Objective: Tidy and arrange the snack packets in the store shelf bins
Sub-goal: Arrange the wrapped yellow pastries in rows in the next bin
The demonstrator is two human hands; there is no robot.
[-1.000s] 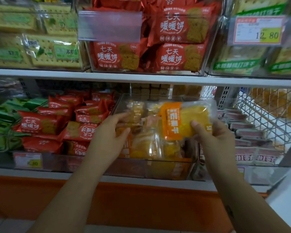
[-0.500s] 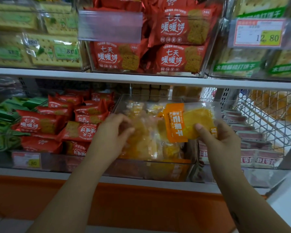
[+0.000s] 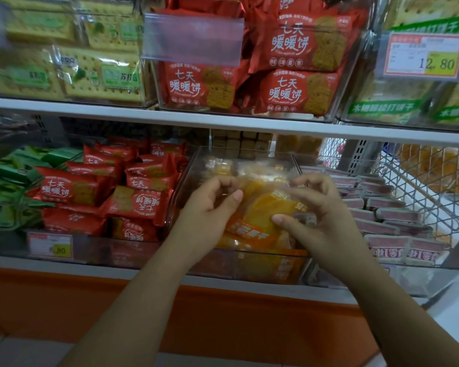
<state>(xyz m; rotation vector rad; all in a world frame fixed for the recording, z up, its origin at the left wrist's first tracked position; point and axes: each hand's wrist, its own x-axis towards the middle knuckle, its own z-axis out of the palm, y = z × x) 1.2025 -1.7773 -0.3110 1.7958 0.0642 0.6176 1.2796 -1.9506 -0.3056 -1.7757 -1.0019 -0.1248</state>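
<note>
A: Head view. We log the orange snack packet inside the middle clear bin on the lower shelf, lying tilted on other yellow packets.

B: Right hand: thumb pressed on the packet's front, fingers curled above its top edge. We read that as a pinch.

A: Left hand: fingers curled, thumb tip at the packet's left edge. There is blur there, so we cannot tell whether it grips.

B: Neighbours: red biscuit packets in the bin just left, green packets beyond those, pink-labelled packets stacked in the bin to the right, and a wire basket behind them.

A: On the shelf above we note more red packets directly overhead, and a price tag reading 12.80 at upper right.
</note>
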